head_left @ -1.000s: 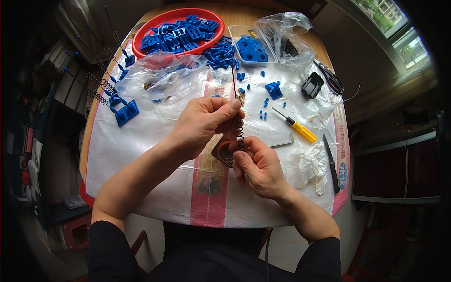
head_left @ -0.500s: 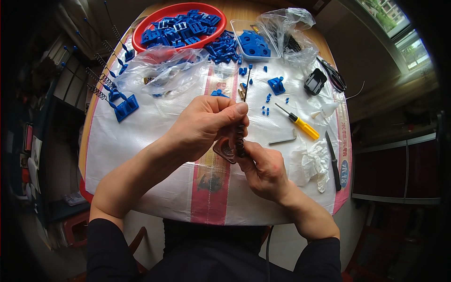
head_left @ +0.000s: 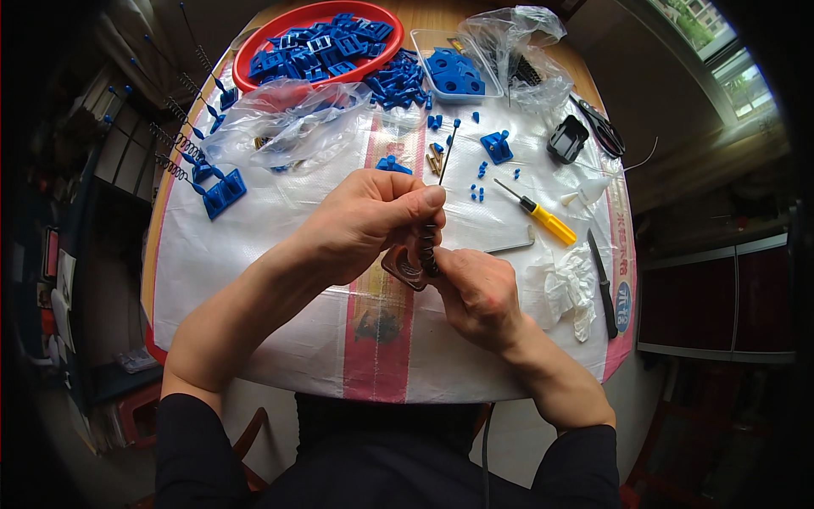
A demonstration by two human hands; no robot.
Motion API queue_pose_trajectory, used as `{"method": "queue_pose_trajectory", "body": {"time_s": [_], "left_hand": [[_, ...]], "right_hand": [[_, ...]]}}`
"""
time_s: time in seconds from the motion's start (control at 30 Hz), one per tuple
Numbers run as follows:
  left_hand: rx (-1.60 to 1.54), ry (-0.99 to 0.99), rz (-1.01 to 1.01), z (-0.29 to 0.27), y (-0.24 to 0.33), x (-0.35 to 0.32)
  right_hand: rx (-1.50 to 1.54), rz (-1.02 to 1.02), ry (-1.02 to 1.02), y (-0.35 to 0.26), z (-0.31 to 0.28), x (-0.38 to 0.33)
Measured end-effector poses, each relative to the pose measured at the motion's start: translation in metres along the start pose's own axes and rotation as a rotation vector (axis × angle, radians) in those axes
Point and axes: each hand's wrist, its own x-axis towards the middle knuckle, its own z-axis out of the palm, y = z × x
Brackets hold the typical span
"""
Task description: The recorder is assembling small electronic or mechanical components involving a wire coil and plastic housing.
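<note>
My left hand (head_left: 373, 212) is closed, thumb pressed on its forefinger round a dark coil spring (head_left: 428, 242). Up from that pinch runs the spring's straight wire end, with a small blue cap on its tip. My right hand (head_left: 482, 293) is also closed, its thumb and forefinger at the lower end of the coils; the fingertips partly hide what they grip. Below the left fingers, beside the coils, shows a brownish see-through dish or block (head_left: 401, 268), mostly covered. Beyond the hands lie brass-coloured pins (head_left: 435, 159) and a blue plastic piece (head_left: 393, 165).
A red basin (head_left: 244, 72) of blue parts and a clear tub (head_left: 462, 95) stand at the back. To the right are a yellow screwdriver (head_left: 553, 222), hex key (head_left: 515, 245), crumpled tissue (head_left: 568, 293), knife (head_left: 604, 288) and scissors (head_left: 600, 127). Finished-looking spring assemblies (head_left: 225, 195) line the left edge.
My right hand has shifted slightly up along the coils, its fingers curled a little more. The capped wire tip leans slightly further right. My left hand keeps its pinch.
</note>
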Motion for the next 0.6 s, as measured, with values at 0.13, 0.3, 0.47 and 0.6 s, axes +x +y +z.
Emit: {"method": "queue_pose_trajectory", "body": {"time_s": [0.13, 0.3, 0.47, 0.6], "left_hand": [[-0.014, -0.013, 0.012, 0.0, -0.002, 0.001], [0.0, -0.002, 0.041, 0.0, -0.001, 0.001], [0.178, 0.05, 0.102, 0.001, 0.003, 0.001], [0.203, 0.119, 0.146, 0.005, -0.001, 0.003]], "right_hand": [[-0.024, -0.025, 0.018, 0.001, 0.0, 0.0], [-0.015, -0.016, 0.036, 0.0, 0.001, 0.001], [0.165, 0.213, -0.01, -0.017, 0.003, -0.002], [0.31, 0.376, -0.056, -0.02, 0.004, -0.002]]}}
